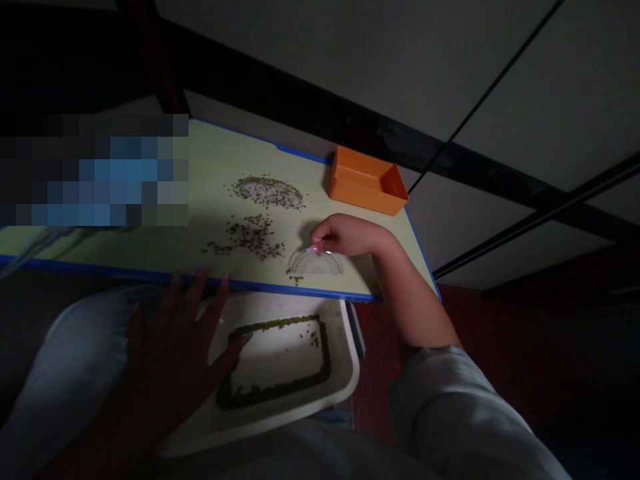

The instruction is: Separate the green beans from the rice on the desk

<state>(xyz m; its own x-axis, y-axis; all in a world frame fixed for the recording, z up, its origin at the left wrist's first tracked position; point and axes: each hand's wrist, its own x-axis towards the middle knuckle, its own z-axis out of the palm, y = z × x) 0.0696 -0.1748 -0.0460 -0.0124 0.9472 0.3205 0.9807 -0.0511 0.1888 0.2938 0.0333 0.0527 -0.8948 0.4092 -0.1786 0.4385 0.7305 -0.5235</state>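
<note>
My right hand [350, 235] is closed in a pinch on the upper edge of a clear plastic protractor [319, 265], which lies on or just over the pale tabletop [210, 157]. A few small green beans or seeds lie by its lower left edge. To its left is a loose scatter of dark and green beans [250, 237]. Behind that sits a heap of pale grains edged with green beans [267, 191]. My left hand [175, 347] is open, fingers spread, over the left side of a white basin [347, 360] below the table edge. Green beans [280, 390] line the basin's floor edges.
An orange open box [367, 193] stands at the table's far right corner. The table has a raised blue rim [320, 293]. Pale cabinet panels [380, 73] rise behind it. A blurred patch [100, 180] covers the left end. Reddish flooring [373, 373] shows at the right.
</note>
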